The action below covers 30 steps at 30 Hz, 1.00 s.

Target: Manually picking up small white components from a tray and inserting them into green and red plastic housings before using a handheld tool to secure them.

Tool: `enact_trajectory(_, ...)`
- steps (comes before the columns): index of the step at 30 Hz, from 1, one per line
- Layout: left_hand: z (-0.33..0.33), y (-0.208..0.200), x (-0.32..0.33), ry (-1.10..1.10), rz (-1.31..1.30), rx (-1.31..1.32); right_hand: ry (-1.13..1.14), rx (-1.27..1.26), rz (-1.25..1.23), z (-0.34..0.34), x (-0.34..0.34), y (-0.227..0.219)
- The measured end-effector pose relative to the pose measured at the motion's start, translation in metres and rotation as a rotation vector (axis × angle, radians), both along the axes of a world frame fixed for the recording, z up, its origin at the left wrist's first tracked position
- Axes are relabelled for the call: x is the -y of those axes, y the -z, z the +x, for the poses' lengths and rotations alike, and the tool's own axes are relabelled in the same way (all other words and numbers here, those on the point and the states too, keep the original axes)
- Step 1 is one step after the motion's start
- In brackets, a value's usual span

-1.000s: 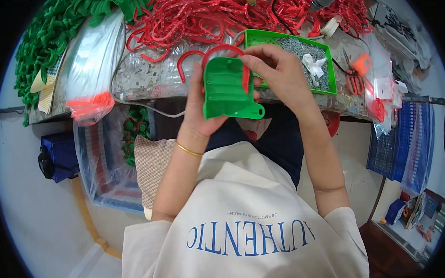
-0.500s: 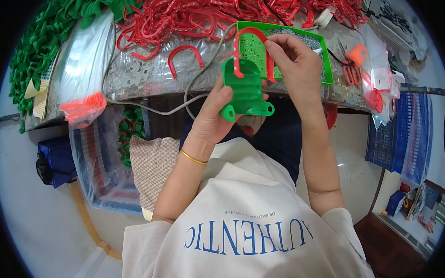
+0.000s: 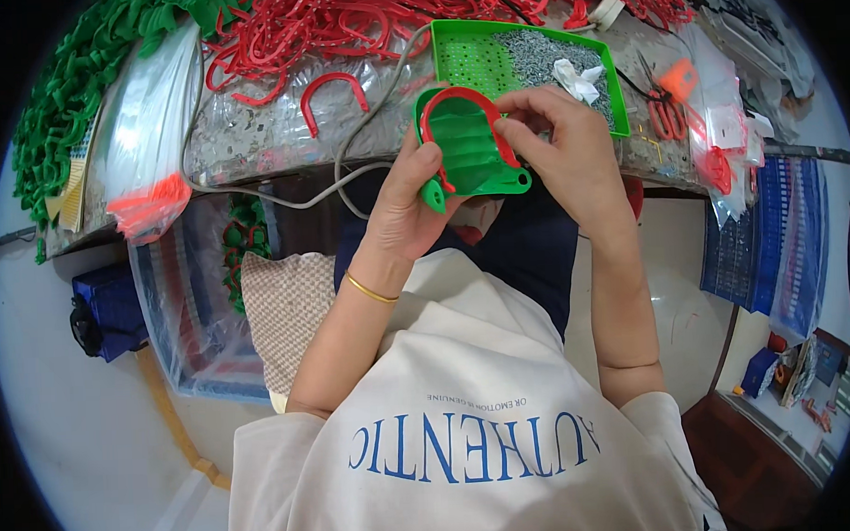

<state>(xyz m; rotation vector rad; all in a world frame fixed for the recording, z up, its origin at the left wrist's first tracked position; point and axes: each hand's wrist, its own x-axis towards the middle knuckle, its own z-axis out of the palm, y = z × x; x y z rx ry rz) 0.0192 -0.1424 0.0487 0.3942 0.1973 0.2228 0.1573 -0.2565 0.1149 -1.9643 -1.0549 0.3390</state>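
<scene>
Across our grey, scuffed worktable [image 3: 271, 158] the stock sits mostly far out, probably to leave the near edge free for our arms: a high heap of dark green moulded plastic pieces [image 3: 73, 119] on the left, a tangle of glossy red plastic strips [image 3: 342, 25] along the back. Nearer, a shallow bright-green rectangular plastic tray [image 3: 619, 90] stands just beyond our right hand [image 3: 568, 146], presumably for easy reach. Both forearms are bent at the elbow and angled inward, so our hands are close together over the table's near edge. Our left hand [image 3: 400, 208], palm up, cradles a hollow green plastic piece with small holed tabs [image 3: 465, 147]; its thumb lies along the left side and its fingers go behind, out of sight, likely to keep the open face toward us. Opposite, the right thumb and forefinger pinch a curved red plastic arch [image 3: 461, 93] by its right limb, other fingers curled, a hold that seems suited to fine turning. That arch lies over the green piece's open face; whether it is seated, we cannot tell. Smallest of all, loose grey bits [image 3: 541, 55] lie inside the tray, whose walls apparently stop them scattering.
</scene>
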Motion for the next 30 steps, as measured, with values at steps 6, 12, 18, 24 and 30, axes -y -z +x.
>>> enact_trajectory(6, 0.006, -0.009, 0.007, -0.115, 0.216, 0.026, 0.147, -0.238, -0.039, 0.000, 0.001, 0.003)
enact_trajectory(12, 0.005, -0.010, 0.004, -0.139, 0.245, 0.040, 0.097, -0.472, 0.058, 0.008, -0.001, 0.014)
enact_trajectory(18, 0.007, -0.010, 0.003, -0.110, 0.229, 0.031, 0.107, -0.506, 0.043, 0.008, -0.002, 0.016)
enact_trajectory(24, 0.008, -0.007, 0.003, -0.142, 0.266, 0.027, 0.115, -0.453, 0.013, 0.006, -0.004, 0.017)
enact_trajectory(30, 0.007, -0.003, 0.003, -0.173, 0.307, 0.035, 0.137, -0.433, 0.016, 0.000, -0.008, 0.020)
